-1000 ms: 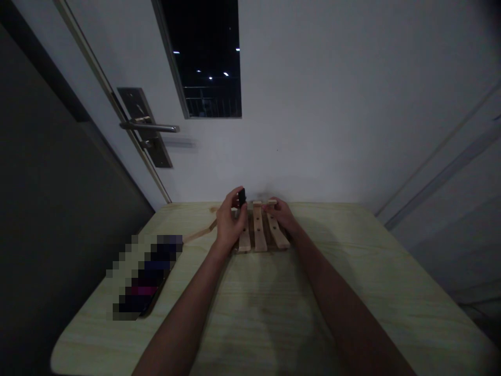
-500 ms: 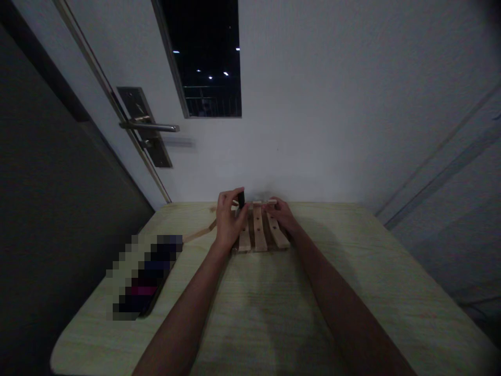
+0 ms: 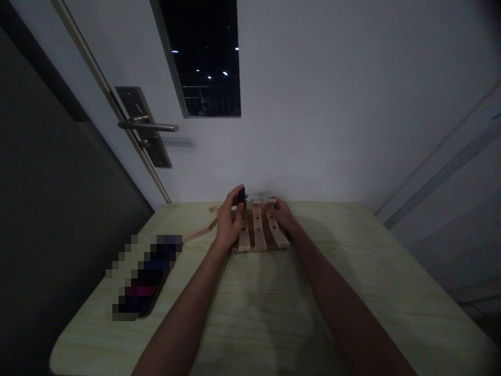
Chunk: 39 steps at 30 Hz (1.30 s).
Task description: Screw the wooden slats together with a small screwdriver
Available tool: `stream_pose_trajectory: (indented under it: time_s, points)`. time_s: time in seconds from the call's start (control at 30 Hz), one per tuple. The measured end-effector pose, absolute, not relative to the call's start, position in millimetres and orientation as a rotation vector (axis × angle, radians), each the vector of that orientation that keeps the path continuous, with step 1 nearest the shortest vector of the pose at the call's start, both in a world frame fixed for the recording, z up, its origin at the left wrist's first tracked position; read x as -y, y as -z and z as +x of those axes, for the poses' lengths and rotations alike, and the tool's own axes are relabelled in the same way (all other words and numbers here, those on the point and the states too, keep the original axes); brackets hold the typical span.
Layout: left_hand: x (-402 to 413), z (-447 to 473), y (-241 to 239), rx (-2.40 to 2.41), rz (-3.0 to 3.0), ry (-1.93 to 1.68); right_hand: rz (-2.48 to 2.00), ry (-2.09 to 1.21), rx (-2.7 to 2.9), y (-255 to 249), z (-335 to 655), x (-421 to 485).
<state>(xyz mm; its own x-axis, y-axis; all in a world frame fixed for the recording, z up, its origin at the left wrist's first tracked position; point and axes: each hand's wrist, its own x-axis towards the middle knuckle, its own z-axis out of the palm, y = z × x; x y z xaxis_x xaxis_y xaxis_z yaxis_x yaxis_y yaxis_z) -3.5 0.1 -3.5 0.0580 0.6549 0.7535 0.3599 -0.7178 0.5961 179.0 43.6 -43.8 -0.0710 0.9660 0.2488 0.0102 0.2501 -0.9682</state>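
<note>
At the far side of the table, my left hand (image 3: 229, 222) is closed on a small black block-like piece (image 3: 241, 195), pinched upright between thumb and fingers. It is beside the left wooden slat (image 3: 244, 240). The middle wooden slat (image 3: 259, 230) and the right wooden slat (image 3: 278, 236) fan out towards me, with dark holes or dots along them. Beneath them is a thin brownish, see-through base (image 3: 251, 251). My right hand (image 3: 282, 215) has its fingers closed around the far end of the right slat, which partly hides its fingertips.
A blurred-out phone-like device (image 3: 156, 277) lies on the left of the pale wooden table (image 3: 242, 324). A thin bent wooden strip (image 3: 198, 233) runs from near it towards my left hand. Behind the table stands a white door (image 3: 313, 130) with a metal handle (image 3: 151, 126).
My left fingers have shifted slightly up and towards the black piece, and their grip looks more closed around it. The right hand and the slats have hardly moved.
</note>
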Motion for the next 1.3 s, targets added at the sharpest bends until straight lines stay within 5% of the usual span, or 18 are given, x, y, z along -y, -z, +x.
stream_pose_trajectory:
  time_s: [1.3]
  points:
    - [-3.3, -3.1, 3.0, -1.171, 2.137, -1.834, -0.992, -1.064, 1.383, 43.7, 179.4, -43.1]
